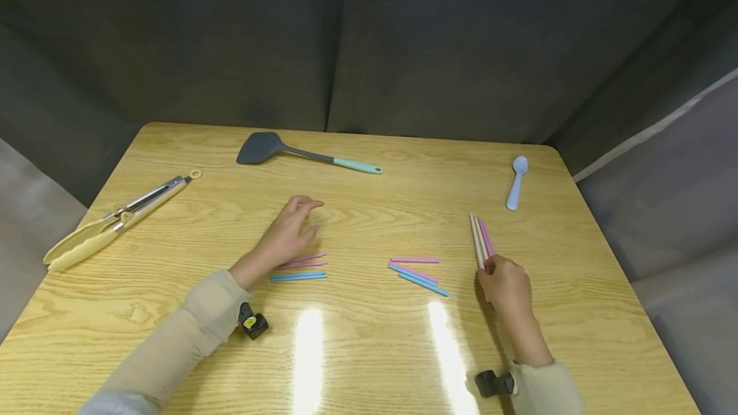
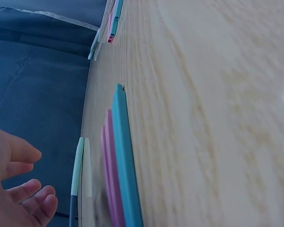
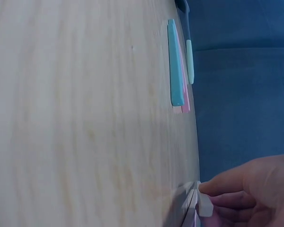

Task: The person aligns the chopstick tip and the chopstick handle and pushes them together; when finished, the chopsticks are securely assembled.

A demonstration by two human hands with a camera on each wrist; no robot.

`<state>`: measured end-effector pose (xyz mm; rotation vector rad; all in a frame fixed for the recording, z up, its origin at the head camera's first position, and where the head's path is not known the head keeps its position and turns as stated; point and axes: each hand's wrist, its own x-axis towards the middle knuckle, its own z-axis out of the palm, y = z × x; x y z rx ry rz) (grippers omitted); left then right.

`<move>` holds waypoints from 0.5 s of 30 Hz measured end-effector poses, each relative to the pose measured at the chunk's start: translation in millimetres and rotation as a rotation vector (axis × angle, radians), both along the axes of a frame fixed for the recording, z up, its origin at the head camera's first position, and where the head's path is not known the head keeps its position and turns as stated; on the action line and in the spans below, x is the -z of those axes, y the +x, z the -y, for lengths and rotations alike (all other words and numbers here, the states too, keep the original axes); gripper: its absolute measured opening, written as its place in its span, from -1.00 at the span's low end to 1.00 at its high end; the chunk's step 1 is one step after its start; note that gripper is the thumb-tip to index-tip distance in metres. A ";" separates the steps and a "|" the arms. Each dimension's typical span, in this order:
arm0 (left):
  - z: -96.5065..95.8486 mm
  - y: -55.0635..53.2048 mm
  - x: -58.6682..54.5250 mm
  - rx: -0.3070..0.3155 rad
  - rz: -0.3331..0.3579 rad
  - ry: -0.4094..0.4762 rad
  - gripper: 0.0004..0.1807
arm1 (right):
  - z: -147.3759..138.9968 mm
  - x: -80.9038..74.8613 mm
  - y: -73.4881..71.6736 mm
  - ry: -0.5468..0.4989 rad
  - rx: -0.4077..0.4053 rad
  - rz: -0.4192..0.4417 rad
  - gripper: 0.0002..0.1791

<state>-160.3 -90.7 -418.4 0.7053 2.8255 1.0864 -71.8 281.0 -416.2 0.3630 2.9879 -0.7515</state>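
Observation:
At the right, my right hand (image 1: 504, 284) pinches a white chopstick (image 3: 205, 205) by its near end. More white chopsticks (image 1: 476, 235) and a pink chopstick (image 1: 486, 237) lie side by side under and beyond those fingers. My left hand (image 1: 288, 232) hovers with loosely bent fingers and holds nothing. Below it, two pink chopsticks (image 1: 305, 264) and a blue pair (image 1: 298, 276) lie on the table, partly covered by the hand in the head view. Between the hands rests a middle group of pink chopsticks (image 1: 415, 260) and blue chopsticks (image 1: 423, 284), slightly fanned.
Tongs with cream tips (image 1: 121, 219) lie at the left of the wooden table (image 1: 357, 223). A dark spatula with a mint handle (image 1: 357, 166) is near the back edge, and a light blue spoon (image 1: 516, 183) at the back right. Dark curtains (image 1: 450, 50) hang behind.

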 end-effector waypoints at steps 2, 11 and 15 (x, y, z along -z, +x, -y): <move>1.4 0.2 1.0 -0.003 -0.004 -0.003 -0.50 | -0.4 0.9 1.4 -0.014 0.006 0.001 -0.73; 6.3 -0.2 7.4 -0.030 -0.017 0.003 -0.58 | -1.4 4.4 5.4 -0.011 0.061 -0.015 -0.74; 9.7 0.1 8.0 -0.021 0.013 -0.024 -0.67 | -0.6 5.5 6.8 0.017 0.059 -0.051 -0.75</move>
